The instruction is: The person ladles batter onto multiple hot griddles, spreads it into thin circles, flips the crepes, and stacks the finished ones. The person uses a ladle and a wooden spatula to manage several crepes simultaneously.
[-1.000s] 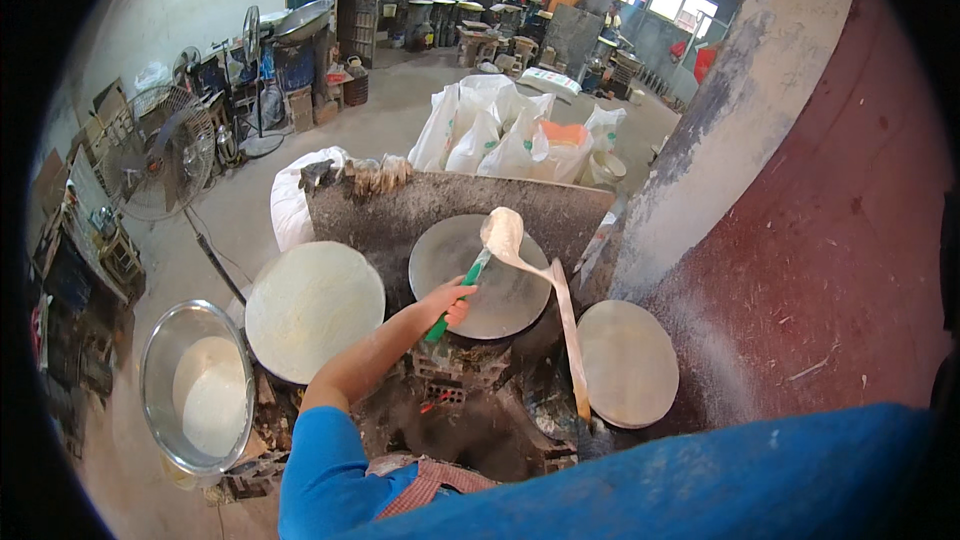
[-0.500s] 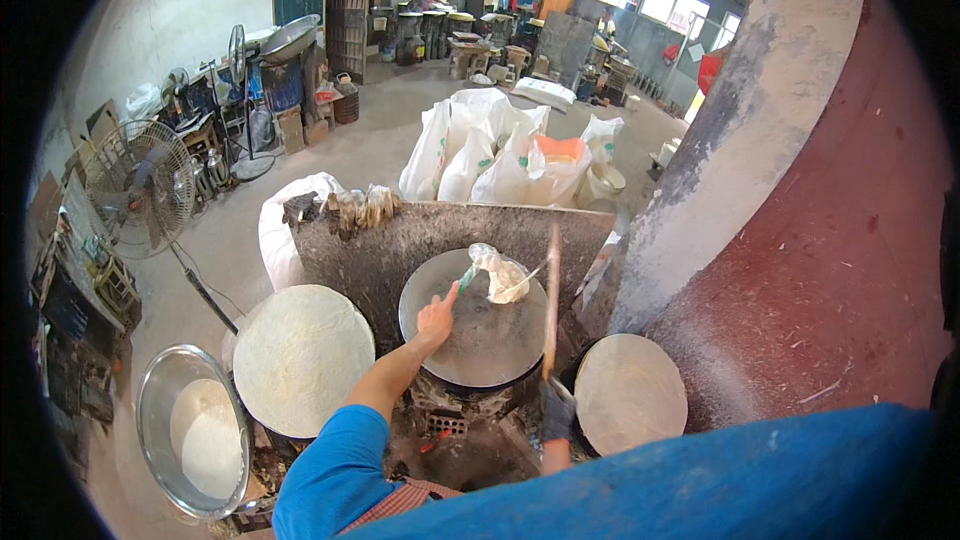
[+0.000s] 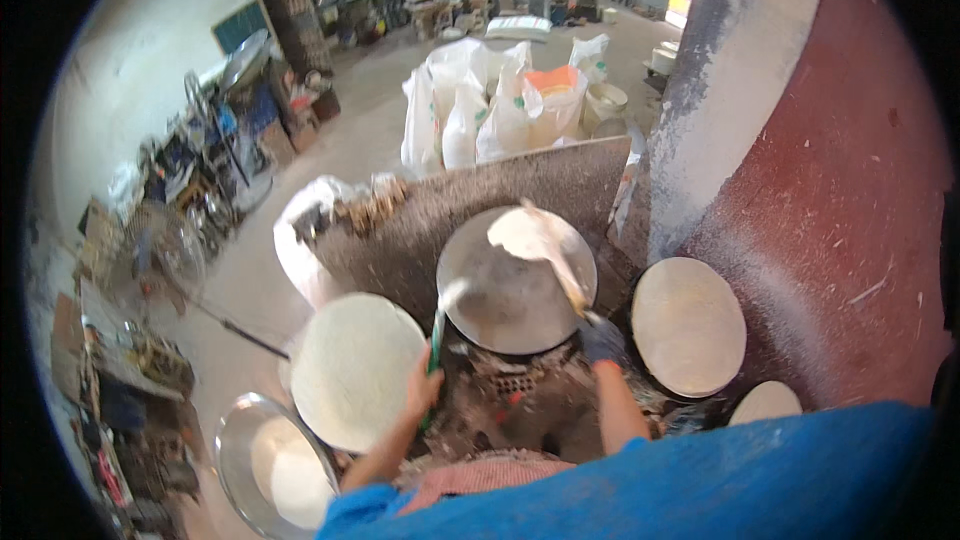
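A round grey griddle (image 3: 500,315) stands before me, with a pale puddle of batter (image 3: 512,234) on its far part. My left hand (image 3: 424,387) is closed around the green handle of a ladle (image 3: 437,340); its pale, blurred head is over the griddle's left edge. In a dark glove, my right hand (image 3: 604,340) grips a wooden spreader (image 3: 570,285), whose far part lies across the batter. To the left is a round plate covered with a pale sheet (image 3: 355,370); another pale-covered round plate (image 3: 690,328) sits to the right.
At lower left stands a metal basin (image 3: 228,460) holding white contents. A dark upright panel (image 3: 480,183) rises behind the griddle, with white sacks (image 3: 465,125) beyond it. A standing fan (image 3: 165,250) is at left, and a red-and-grey wall (image 3: 800,190) closes the right side.
My left hand has drawn the ladle back from the batter toward me. My right hand has swung the spreader down onto the batter, which now lies wider. The view has shifted.
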`<control>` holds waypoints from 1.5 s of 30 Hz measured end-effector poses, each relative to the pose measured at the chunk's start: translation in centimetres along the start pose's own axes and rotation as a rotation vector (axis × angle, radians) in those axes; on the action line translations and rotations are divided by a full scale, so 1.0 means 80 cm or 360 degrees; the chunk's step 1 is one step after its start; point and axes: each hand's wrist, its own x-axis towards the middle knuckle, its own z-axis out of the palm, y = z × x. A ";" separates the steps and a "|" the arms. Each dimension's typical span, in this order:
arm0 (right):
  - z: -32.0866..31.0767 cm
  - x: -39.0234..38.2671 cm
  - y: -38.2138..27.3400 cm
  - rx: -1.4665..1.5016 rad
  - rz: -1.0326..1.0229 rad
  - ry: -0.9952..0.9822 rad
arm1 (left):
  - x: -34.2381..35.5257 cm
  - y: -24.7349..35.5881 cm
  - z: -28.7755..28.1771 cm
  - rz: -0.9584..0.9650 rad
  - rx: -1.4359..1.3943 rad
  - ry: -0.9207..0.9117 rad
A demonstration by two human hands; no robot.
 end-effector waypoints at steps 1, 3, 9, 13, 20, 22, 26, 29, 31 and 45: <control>0.004 -0.007 -0.002 0.0097 0.0148 0.0030 | -0.019 -0.013 -0.012 -0.0056 0.0187 0.0006; 0.013 -0.018 -0.016 0.0628 0.0373 0.0177 | -0.036 -0.033 -0.018 -0.0066 0.0300 0.0079; 0.023 -0.031 -0.043 0.0537 -0.0263 0.0060 | -0.047 -0.049 -0.024 -0.0004 0.0371 -0.0005; 0.034 -0.009 -0.011 0.0754 0.0529 0.0223 | -0.047 -0.033 -0.022 -0.0012 0.0362 -0.0026; 0.048 0.043 0.026 0.0846 -0.0482 -0.0136 | -0.051 -0.025 -0.002 -0.0169 0.0371 0.0061; 0.031 0.041 0.028 0.1147 -0.0325 -0.0062 | -0.053 -0.024 0.004 -0.0149 0.0470 0.0134; 0.008 0.039 0.020 0.0827 -0.0470 -0.0258 | -0.058 -0.019 0.016 -0.0155 0.0286 0.0180; -0.010 0.056 0.022 0.0886 -0.0178 -0.0424 | -0.069 -0.017 0.024 -0.0240 0.0240 0.0202; -0.018 0.071 0.025 0.0473 -0.0300 -0.0244 | -0.077 -0.018 0.028 -0.0268 0.0310 0.0223; -0.050 0.149 0.029 0.1380 0.0454 -0.0643 | -0.115 0.016 0.061 -0.0103 0.0543 0.0341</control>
